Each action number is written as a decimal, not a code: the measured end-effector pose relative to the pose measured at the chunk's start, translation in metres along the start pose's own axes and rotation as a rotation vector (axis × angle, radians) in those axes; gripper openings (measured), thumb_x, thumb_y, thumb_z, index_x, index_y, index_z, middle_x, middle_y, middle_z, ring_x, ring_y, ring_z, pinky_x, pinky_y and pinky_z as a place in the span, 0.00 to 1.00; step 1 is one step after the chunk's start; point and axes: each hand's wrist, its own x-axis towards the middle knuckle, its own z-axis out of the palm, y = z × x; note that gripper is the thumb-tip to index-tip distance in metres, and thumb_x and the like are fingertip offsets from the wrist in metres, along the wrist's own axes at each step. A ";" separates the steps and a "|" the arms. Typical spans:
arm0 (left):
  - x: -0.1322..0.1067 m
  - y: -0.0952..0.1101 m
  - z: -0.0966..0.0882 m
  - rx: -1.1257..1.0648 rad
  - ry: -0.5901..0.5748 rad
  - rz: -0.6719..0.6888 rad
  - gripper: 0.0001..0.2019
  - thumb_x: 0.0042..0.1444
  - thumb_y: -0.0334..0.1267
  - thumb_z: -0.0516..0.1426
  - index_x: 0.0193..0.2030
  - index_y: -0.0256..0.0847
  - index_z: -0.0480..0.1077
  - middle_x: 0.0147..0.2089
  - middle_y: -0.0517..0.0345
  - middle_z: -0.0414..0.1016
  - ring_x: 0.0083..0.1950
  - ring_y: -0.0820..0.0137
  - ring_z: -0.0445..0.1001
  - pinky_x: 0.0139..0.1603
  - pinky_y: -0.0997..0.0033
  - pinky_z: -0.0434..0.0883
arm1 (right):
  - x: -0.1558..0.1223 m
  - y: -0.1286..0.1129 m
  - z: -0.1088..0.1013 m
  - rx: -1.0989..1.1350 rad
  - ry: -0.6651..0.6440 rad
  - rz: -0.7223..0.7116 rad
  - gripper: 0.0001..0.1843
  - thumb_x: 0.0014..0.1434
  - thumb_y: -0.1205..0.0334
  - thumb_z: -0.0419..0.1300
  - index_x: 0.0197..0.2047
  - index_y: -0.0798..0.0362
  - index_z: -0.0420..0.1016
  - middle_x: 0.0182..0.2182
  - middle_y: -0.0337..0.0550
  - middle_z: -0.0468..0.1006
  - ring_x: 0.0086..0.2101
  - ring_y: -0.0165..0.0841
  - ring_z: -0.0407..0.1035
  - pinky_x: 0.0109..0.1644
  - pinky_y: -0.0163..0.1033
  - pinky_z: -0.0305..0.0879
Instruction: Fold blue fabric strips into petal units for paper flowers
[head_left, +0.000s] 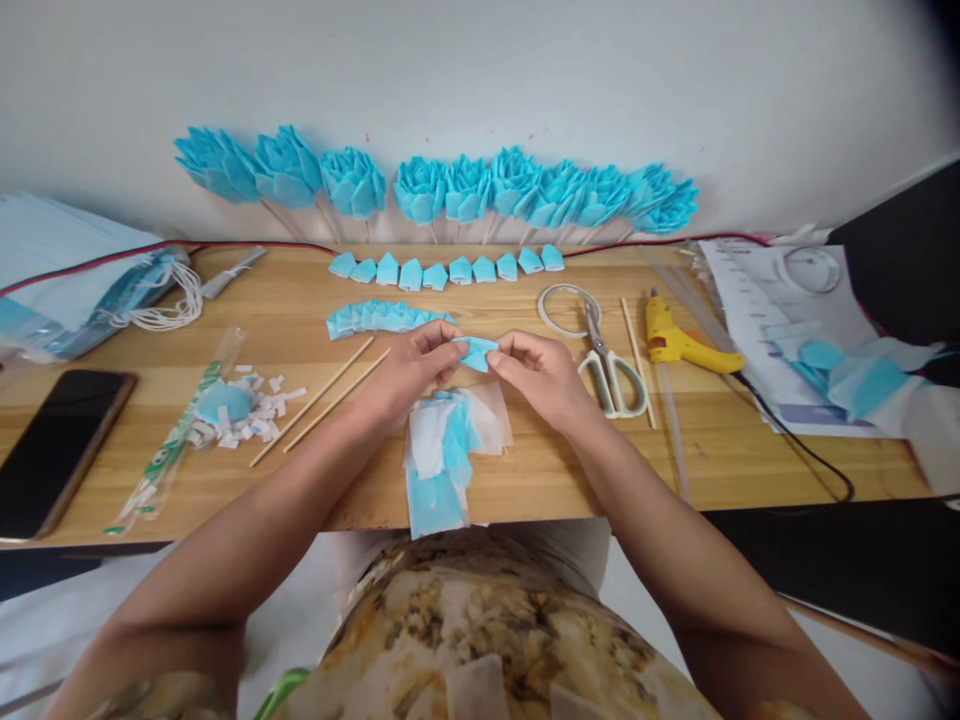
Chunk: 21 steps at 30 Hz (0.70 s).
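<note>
Between my two hands is a small piece of folded blue fabric (478, 354), pinched at both ends. My left hand (421, 362) grips its left end with thumb and fingers, and my right hand (536, 372) grips its right end. Just below them lie loose blue and white fabric pieces (439, 490) that reach the table's front edge. Behind my left hand is a row of overlapping folded blue petals (382, 317). Farther back stands a spaced line of blue folded petals (460, 270).
Finished blue fabric flowers (469, 188) on sticks lean against the wall. To the right lie scissors (600, 350), a tape roll (566, 310) and a yellow glue gun (686, 340). On the left are wooden sticks (322, 400), white scraps (251, 420), a phone (64, 445) and bagged masks (67, 270).
</note>
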 end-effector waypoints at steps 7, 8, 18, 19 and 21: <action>-0.001 -0.004 0.000 -0.053 -0.095 -0.043 0.10 0.57 0.45 0.61 0.36 0.40 0.69 0.27 0.63 0.68 0.26 0.75 0.65 0.29 0.73 0.62 | 0.001 -0.001 0.000 -0.007 0.021 0.003 0.12 0.57 0.54 0.62 0.28 0.52 0.70 0.24 0.35 0.65 0.28 0.28 0.58 0.34 0.36 0.56; -0.001 -0.004 0.000 -0.017 -0.096 -0.043 0.11 0.56 0.45 0.62 0.34 0.40 0.68 0.26 0.63 0.68 0.26 0.75 0.65 0.29 0.73 0.61 | 0.000 -0.001 0.000 -0.009 0.021 0.000 0.12 0.57 0.54 0.62 0.28 0.52 0.70 0.24 0.34 0.65 0.28 0.28 0.58 0.33 0.36 0.56; -0.003 -0.003 0.003 0.107 -0.038 -0.019 0.12 0.53 0.43 0.62 0.26 0.41 0.66 0.22 0.64 0.65 0.24 0.75 0.59 0.28 0.71 0.57 | 0.001 0.002 0.004 -0.029 -0.007 -0.034 0.13 0.58 0.54 0.62 0.28 0.52 0.70 0.24 0.34 0.68 0.27 0.27 0.60 0.32 0.34 0.57; -0.003 -0.003 0.002 0.115 -0.023 -0.016 0.12 0.52 0.43 0.62 0.26 0.40 0.66 0.21 0.64 0.64 0.24 0.75 0.59 0.28 0.71 0.57 | 0.002 0.003 0.003 -0.031 -0.014 -0.042 0.13 0.59 0.54 0.62 0.28 0.52 0.71 0.25 0.34 0.70 0.28 0.27 0.62 0.33 0.35 0.59; -0.001 -0.003 0.001 0.118 0.010 0.004 0.11 0.51 0.42 0.63 0.26 0.40 0.67 0.22 0.63 0.65 0.25 0.75 0.60 0.29 0.71 0.59 | 0.004 0.004 0.000 -0.025 -0.006 -0.057 0.12 0.60 0.53 0.61 0.31 0.53 0.75 0.29 0.37 0.77 0.32 0.29 0.69 0.38 0.36 0.64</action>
